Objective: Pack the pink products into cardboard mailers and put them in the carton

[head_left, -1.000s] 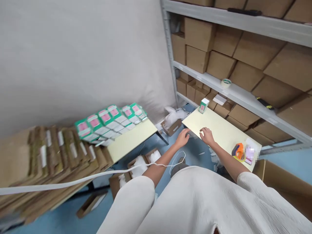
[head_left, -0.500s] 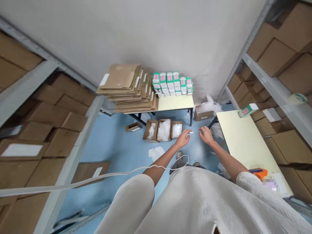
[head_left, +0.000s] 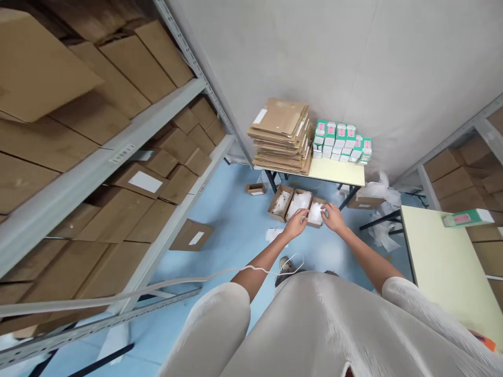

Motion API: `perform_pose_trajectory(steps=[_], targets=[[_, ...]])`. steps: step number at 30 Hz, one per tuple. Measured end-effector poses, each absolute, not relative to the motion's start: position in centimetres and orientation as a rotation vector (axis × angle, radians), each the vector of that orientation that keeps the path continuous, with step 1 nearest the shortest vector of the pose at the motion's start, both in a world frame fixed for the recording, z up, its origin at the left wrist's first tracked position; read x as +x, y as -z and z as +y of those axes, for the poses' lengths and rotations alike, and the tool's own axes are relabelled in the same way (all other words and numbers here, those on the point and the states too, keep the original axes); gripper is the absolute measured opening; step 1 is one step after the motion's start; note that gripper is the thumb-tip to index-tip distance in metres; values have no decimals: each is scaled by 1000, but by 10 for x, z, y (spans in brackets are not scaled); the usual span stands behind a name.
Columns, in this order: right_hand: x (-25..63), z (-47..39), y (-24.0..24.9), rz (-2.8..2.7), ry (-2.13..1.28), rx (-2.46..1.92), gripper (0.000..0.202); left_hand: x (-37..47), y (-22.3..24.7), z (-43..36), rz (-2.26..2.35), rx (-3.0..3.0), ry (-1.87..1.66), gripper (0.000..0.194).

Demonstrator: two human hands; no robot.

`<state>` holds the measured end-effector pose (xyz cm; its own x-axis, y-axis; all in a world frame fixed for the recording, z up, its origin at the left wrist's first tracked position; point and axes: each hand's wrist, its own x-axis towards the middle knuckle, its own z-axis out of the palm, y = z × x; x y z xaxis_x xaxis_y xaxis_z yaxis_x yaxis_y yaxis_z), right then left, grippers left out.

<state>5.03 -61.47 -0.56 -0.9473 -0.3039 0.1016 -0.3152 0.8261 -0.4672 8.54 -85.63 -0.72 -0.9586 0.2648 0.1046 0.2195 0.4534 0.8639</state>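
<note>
1. On our left, the tall shelf is filled with brown cartons, packed close together, probably for saving space.
2. On our right, the side table carries a single green carton at its far part, well apart from the similar ones; the reason we cannot tell.
3. The wall table carries flattened cardboard, piled flat perhaps so that it takes little room, and just beside it green-and-white boxes in close rows, maybe for easy counting.
4. Three open boxes stand side by side on the blue floor, before the wall table; their open tops seem to keep the white filling within reach.
5. Our left hand and right hand are near each other, not touching, fingers loosely bent. They overlap the open boxes in our view; whether they touch the filling or pinch something small, we cannot tell.
</note>
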Motion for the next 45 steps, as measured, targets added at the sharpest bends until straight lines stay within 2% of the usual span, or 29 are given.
perform_pose_trajectory(steps=[7,13,21,31,45], targets=[[-10,-724,-26,-2903,-725,559,25,41,-9,-967,2680,487,-1554,48],[-83,-772,-72,-2856,-639,623,28,-9,-29,-1014,2749,530,-1541,49],[-200,-797,-108,-2785,-576,768,35,-101,-59,-1035,2927,550,-1483,49],[-327,-826,-116,-2753,-488,921,41,-212,-88,-1042,3053,404,-1406,46],[-349,-863,-126,-2833,-311,867,52,-314,-107,-1074,3163,611,-1185,53]])
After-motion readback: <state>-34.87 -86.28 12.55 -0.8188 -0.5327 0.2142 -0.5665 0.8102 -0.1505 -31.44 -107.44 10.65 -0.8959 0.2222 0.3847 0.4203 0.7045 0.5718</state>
